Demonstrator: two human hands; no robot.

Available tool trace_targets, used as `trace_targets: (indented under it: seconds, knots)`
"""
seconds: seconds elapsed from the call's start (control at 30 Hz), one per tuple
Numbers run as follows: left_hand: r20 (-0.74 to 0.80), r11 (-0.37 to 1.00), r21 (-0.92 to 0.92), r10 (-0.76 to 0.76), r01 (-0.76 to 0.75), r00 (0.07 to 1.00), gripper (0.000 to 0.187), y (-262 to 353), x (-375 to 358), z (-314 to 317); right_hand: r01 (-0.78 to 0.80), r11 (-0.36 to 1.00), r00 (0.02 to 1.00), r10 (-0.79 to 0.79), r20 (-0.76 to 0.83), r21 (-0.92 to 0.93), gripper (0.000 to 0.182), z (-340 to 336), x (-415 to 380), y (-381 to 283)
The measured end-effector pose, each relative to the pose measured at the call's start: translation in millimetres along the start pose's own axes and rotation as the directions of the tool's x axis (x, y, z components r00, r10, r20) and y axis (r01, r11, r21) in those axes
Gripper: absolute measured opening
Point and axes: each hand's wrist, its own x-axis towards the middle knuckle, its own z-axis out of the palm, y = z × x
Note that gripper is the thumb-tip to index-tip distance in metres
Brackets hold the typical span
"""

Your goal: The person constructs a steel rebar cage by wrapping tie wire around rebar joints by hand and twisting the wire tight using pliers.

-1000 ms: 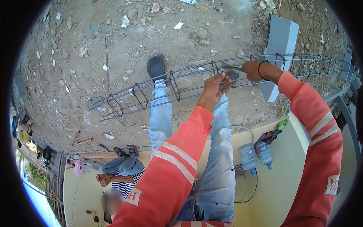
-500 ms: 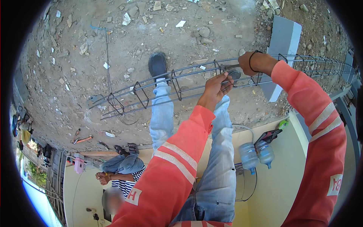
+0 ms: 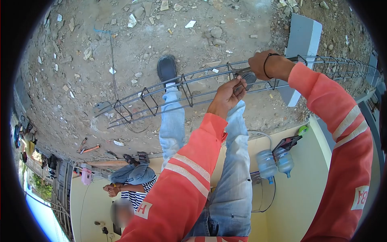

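Observation:
A long rebar cage point(image 3: 150, 99) of parallel steel bars with square stirrups runs across the view above my legs. My left hand point(image 3: 229, 95) is at the cage with thumb and fingers pinched together beside a stirrup; what lies between them is too small to make out. Close on its right, my right hand point(image 3: 262, 64) is wrapped round the handle of a dark metal tool that looks like pincers point(image 3: 243, 71). The tool's head points left, at the upper bar near the left fingertips. My fingers partly hide the handle.
A grey-white block point(image 3: 303, 38) stands under the cage on the right. My shoe point(image 3: 167, 68) is beside the bars on the rubble-strewn ground. Another person point(image 3: 135, 185) sits at lower left, near a hammer point(image 3: 90, 149). Water jugs point(image 3: 266, 164) are at lower right.
My right hand has shifted slightly left and up along the cage, closer to my left fingertips. My left hand stays pinched at nearly the same place.

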Motion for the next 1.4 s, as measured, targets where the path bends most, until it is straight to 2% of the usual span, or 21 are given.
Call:
trace_targets:
  seconds: [0.07, 0.13, 0.3, 0.43, 0.5, 0.53, 0.6, 0.67, 0.73, 0.77, 0.87, 0.93, 1.0, 1.03, 1.07, 1.13, 1.2, 1.23, 1.3, 1.33, 1.4]
  knots:
    - [0.045, 0.999, 0.030, -0.022, 0.021, 0.999, 0.021, 2, 6, -8, 0.056, 0.998, 0.993, -0.058, -0.099, -0.018, 0.033, 17, -16, -2]
    - [0.085, 0.998, 0.057, -0.045, 0.040, 0.995, 0.024, 2, 6, -10, 0.047, 0.962, 0.971, 0.019, -0.240, 0.267, 0.039, 48, -30, -8]
    - [0.102, 0.988, 0.157, -0.004, -0.012, 0.995, 0.050, -7, 13, -3, 0.169, 0.459, 0.868, 0.350, -0.352, 0.873, 0.049, 154, -5, -64]
    - [0.210, 0.964, 0.256, -0.133, 0.077, 0.969, 0.059, -3, 15, 1, 0.225, 0.294, 0.776, 0.523, -0.353, 0.929, 0.043, 166, 5, -101]
    - [0.247, 0.962, 0.253, -0.170, 0.106, 0.954, 0.054, 1, 16, 7, 0.058, -0.289, 0.993, 0.116, -0.025, 0.956, 0.035, 164, -4, -97]
    - [0.290, 0.960, 0.243, -0.208, 0.138, 0.934, 0.049, 0, 16, 10, 0.058, -0.298, 0.993, 0.115, -0.025, 0.953, 0.035, 165, -8, -91]
    - [0.232, 0.974, 0.204, -0.146, 0.099, 0.962, 0.044, -7, 16, 22, -0.101, -0.802, 0.955, -0.244, -0.168, 0.589, 0.028, 171, -16, -68]
    - [0.181, 0.986, 0.162, -0.070, 0.041, 0.981, 0.039, -13, 22, 26, -0.048, -0.715, 0.956, -0.236, -0.175, 0.697, 0.027, 160, -25, -51]
    - [0.190, 1.000, 0.012, -0.002, -0.001, 0.982, 0.032, -19, 26, 27, -0.082, -0.058, 0.995, -0.056, 0.078, 0.995, 0.028, 144, -38, -43]
    - [-0.010, 0.995, 0.060, 0.074, -0.073, 0.997, 0.029, -27, 34, 33, -0.009, 0.560, 0.957, 0.246, -0.155, 0.828, 0.028, 176, -26, -49]
    - [-0.226, 0.987, -0.067, 0.126, -0.144, 0.966, 0.025, -35, 43, 56, -0.109, 0.825, 0.733, 0.443, -0.516, 0.554, 0.023, 156, -67, -68]
    - [-0.273, 0.985, -0.032, 0.154, -0.169, 0.950, 0.025, -37, 29, 60, -0.066, 0.834, 0.761, 0.397, -0.513, 0.548, 0.020, 171, -59, -58]
    - [-0.322, 0.855, 0.513, 0.278, -0.080, 0.905, 0.032, -33, 4, 57, 0.123, 0.734, 0.869, 0.246, -0.429, 0.668, 0.021, 187, -41, -42]
    - [-0.284, 0.690, 0.723, 0.348, -0.039, 0.894, 0.045, -28, 2, 36, 0.191, 0.141, 0.975, 0.085, -0.205, 0.971, 0.030, 160, -59, -37]
    - [-0.288, 0.691, 0.722, 0.347, -0.036, 0.893, 0.045, -25, 0, 17, 0.189, 0.140, 0.976, 0.082, -0.202, 0.972, 0.030, 157, -59, -29]
    - [-0.086, 0.234, 0.960, 0.766, -0.152, 0.637, 0.053, -23, -16, -5, -0.236, -0.653, 0.915, -0.398, -0.061, 0.719, 0.034, 165, -56, -8]
    - [-0.028, 0.350, 0.863, 0.754, -0.364, 0.657, 0.052, -22, 8, -25, -0.180, -0.530, 0.913, -0.403, -0.060, 0.829, 0.037, 164, -45, 2]
    - [0.028, 0.453, 0.710, 0.747, -0.539, 0.664, 0.051, -18, 14, -27, -0.106, -0.272, 0.940, -0.341, 0.007, 0.956, 0.040, 160, -43, 2]
    - [0.004, 0.645, 0.534, 0.645, -0.546, 0.764, 0.050, -11, 30, -21, -0.019, 0.267, 0.998, -0.052, 0.035, 0.963, 0.042, 150, -48, -7]
    - [0.013, 0.800, 0.334, 0.525, -0.498, 0.851, 0.048, -8, 35, -16, -0.024, 0.272, 0.998, -0.050, 0.040, 0.962, 0.042, 155, -51, -14]
    - [-0.025, 0.800, 0.388, 0.505, -0.458, 0.862, 0.045, -4, 44, -12, -0.132, 0.929, 0.827, 0.295, -0.477, 0.345, 0.042, 165, -55, -26]
